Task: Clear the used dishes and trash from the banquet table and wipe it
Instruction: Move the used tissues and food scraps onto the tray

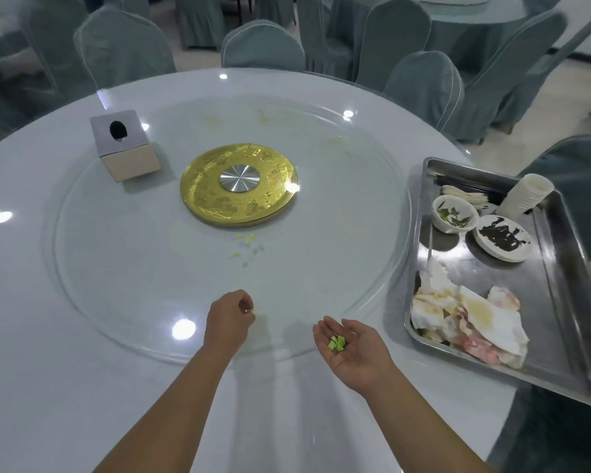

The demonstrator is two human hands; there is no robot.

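Up close over the white table [48, 336], the left hand [231, 317] has its fingers pinched on a tiny yellow scrap [252, 310]. Beside it the right hand [352, 349] lies palm up, fingers apart, cupping green scraps [336, 344]. More crumbs [249, 245] dot the glass turntable [321, 268]; used bowls and napkins [471, 322] fill the metal tray [560, 302].

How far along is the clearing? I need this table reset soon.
Done: dirty bowls and crumpled napkins sit in the steel tray. In hand: the left hand pinches a crumb; the open right hand cups green bits. Left: scattered crumbs, yellow smears, wiping.
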